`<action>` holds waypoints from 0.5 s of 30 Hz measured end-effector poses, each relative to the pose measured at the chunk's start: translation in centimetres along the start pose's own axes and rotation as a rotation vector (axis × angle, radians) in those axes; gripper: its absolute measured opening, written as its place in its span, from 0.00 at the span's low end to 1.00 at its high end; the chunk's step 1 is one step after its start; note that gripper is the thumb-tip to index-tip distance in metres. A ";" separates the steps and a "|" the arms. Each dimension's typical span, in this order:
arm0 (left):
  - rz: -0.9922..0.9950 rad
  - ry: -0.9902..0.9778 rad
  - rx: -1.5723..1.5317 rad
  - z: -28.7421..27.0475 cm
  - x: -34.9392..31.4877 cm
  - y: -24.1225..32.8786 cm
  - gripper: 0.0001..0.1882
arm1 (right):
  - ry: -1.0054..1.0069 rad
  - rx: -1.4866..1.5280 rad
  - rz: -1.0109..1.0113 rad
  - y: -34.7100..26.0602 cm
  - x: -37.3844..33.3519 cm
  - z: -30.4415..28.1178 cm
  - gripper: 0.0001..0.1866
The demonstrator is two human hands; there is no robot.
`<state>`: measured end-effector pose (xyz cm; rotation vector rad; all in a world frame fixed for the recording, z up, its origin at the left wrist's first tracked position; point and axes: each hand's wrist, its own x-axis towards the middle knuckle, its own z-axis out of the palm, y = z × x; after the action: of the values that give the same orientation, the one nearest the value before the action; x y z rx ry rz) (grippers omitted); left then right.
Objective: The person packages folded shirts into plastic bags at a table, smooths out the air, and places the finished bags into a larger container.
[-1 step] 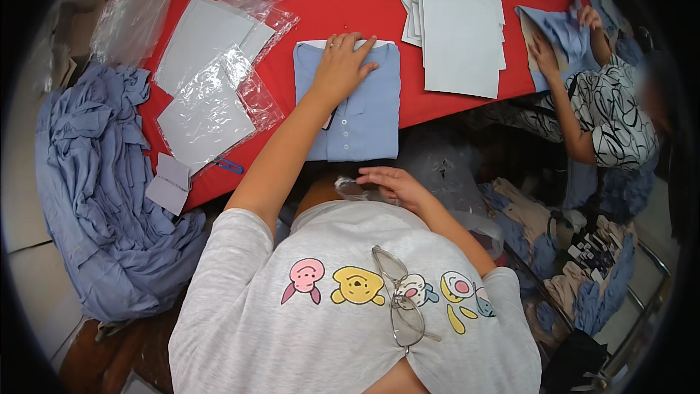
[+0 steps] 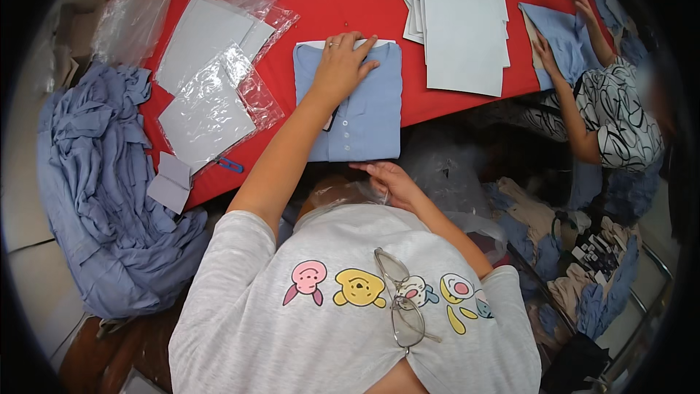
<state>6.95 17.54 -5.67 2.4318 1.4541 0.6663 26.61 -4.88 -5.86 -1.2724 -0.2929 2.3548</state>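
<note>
A: Quick check, what've we got under the L hand (image 2: 346,66)?

B: Folded blue shirt (image 2: 375,113), button side up, on the red table (image 2: 350,7). Palm's flat on it approx. mid-top; fingers lie lightly spread, thumb out to the R.

A: And at those fingertips?

B: Shirt's far edge, w/ a strip of white card (image 2: 385,43) showing just beside them. Nearer us than the fingers, a row of pale buttons (image 2: 345,135) runs toward the near edge; a dark tag (image 2: 329,121) sits partly under the forearm.

A: R hand (image 2: 386,179)?

B: Just below the shirt's near edge. Index finger stretches L, the others look curled. Clear plastic (image 2: 346,191) lies right by them, but whether they pinch it we can't tell. Ditto whether the index tip touches the shirt.

A: What's L of the L fingers?

B: Clear bags w/ white sheets (image 2: 204,120), near. Closer to us than the fingertips on that side: a small blue plastic piece (image 2: 230,165), a grey folded card (image 2: 169,184), then a big heap of blue cloth (image 2: 109,190), well apart.

A: And R of 'em?

B: Stack of white boards (image 2: 463,29), near. Further R, well apart, a co-worker's hands (image 2: 547,58) at another blue garment (image 2: 565,33). R of the R fingers & closer to us, we see a blue-and-beige cloth pile (image 2: 594,299).
</note>
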 end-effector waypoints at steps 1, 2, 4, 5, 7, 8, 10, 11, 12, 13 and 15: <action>-0.003 0.021 -0.006 0.0 -0.2 0.6 0.29 | 0.033 0.076 -0.066 0.9 1.5 -0.2 0.17; -0.009 0.044 -0.018 0.2 -0.7 0.9 0.28 | 0.073 0.150 -0.129 0.7 2.1 0.8 0.15; -0.037 0.057 -0.001 0.6 -1.5 1.3 0.28 | 0.144 0.342 -0.167 -1.4 1.8 1.9 0.11; -0.051 0.070 0.008 0.8 -1.7 1.3 0.28 | 0.141 0.358 -0.184 -1.4 2.2 1.8 0.11; -0.049 0.074 -0.004 0.8 -1.4 1.1 0.28 | 0.117 0.391 -0.207 -1.4 3.0 1.2 0.11; -0.047 0.079 -0.009 0.8 -1.2 1.1 0.28 | 0.097 0.408 -0.213 -1.5 3.4 0.8 0.11; -0.089 0.088 -0.001 0.9 -1.1 1.2 0.28 | 0.128 0.421 -0.224 -1.6 3.3 0.5 0.11; -0.109 0.093 0.004 1.0 -1.0 1.1 0.28 | 0.179 0.418 -0.230 -1.5 2.7 0.4 0.11; -0.112 0.115 0.035 1.0 -1.0 1.1 0.28 | 0.230 0.415 -0.237 -1.4 2.0 0.3 0.11; -0.115 0.138 0.058 1.2 -1.0 1.2 0.28 | 0.225 0.380 -0.230 -1.0 1.6 -0.3 0.11; -0.112 0.161 0.078 1.6 -1.1 1.6 0.28 | 0.220 0.307 -0.210 0.2 0.7 -2.2 0.12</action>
<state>8.46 15.86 -6.69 2.3789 1.6943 0.8109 28.05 -4.75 -7.63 -1.2674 0.0072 1.9726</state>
